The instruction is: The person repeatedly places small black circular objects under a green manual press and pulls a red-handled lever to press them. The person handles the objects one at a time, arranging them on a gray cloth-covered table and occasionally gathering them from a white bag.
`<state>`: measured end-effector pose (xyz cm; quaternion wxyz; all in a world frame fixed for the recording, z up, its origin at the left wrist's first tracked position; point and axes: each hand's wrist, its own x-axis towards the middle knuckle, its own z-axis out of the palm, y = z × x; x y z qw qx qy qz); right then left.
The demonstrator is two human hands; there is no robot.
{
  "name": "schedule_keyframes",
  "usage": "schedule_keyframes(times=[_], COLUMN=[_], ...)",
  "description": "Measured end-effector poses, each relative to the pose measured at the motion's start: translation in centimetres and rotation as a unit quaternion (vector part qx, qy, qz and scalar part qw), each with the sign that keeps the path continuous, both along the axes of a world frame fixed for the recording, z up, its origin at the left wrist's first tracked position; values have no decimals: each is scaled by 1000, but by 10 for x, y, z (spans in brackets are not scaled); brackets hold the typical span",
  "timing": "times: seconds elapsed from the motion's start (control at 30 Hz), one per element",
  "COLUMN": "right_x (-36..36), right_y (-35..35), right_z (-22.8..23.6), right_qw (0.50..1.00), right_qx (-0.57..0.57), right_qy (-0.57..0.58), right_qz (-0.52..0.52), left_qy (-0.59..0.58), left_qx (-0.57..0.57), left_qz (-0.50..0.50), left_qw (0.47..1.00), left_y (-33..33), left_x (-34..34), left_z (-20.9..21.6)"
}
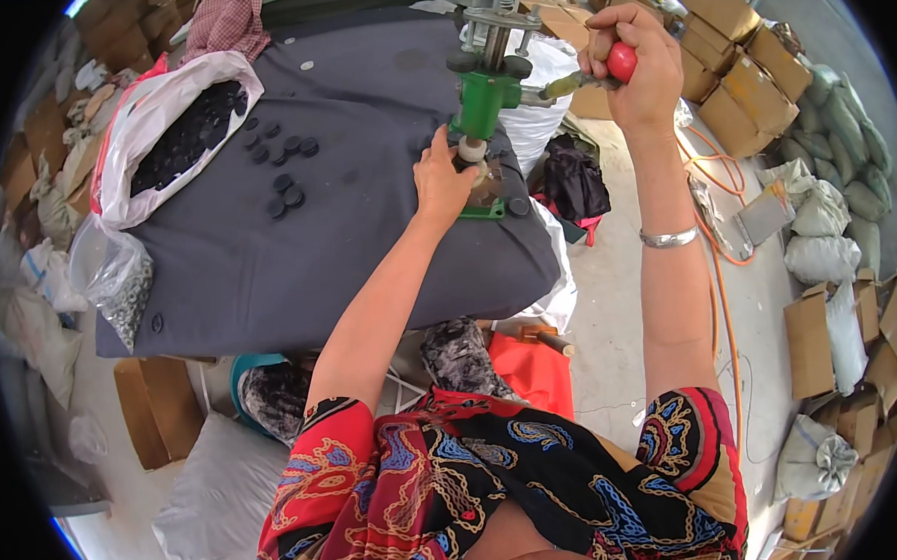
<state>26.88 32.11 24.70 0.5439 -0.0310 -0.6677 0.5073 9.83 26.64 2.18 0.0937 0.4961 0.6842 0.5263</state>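
Both hands [442, 180] at table-edge press [487, 88]

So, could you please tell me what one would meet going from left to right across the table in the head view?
Clear bag of small metal rings → white bag of black discs → loose black discs → left hand → green hand press → right hand on the red knob.

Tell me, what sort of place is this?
Probably a small workshop or storeroom for hand assembly. A green hand press stands on a grey-covered table, a white bag of small black round parts lies open beside it, and cardboard boxes and stuffed sacks crowd the concrete floor.
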Motion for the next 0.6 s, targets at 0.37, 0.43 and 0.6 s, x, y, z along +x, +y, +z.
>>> schedule_keyframes(times=[0.37, 0.43, 0.6], right_x=[35, 31, 34], right_y=[-52, -65, -61], right_z=[-135, -150, -137], right_qw=[957, 949, 947], right_qx=[255, 281, 289], right_qy=[-47, -20, -72], right_qz=[-128, -144, -119], left_qy=[19, 97, 310], left_qx=[53, 65, -20], left_qz=[-12, 37, 260], left_qw=[998, 992, 914], left_y=[-16, -27, -70], left_x=[-17, -33, -104], left_z=[-7, -6, 0])
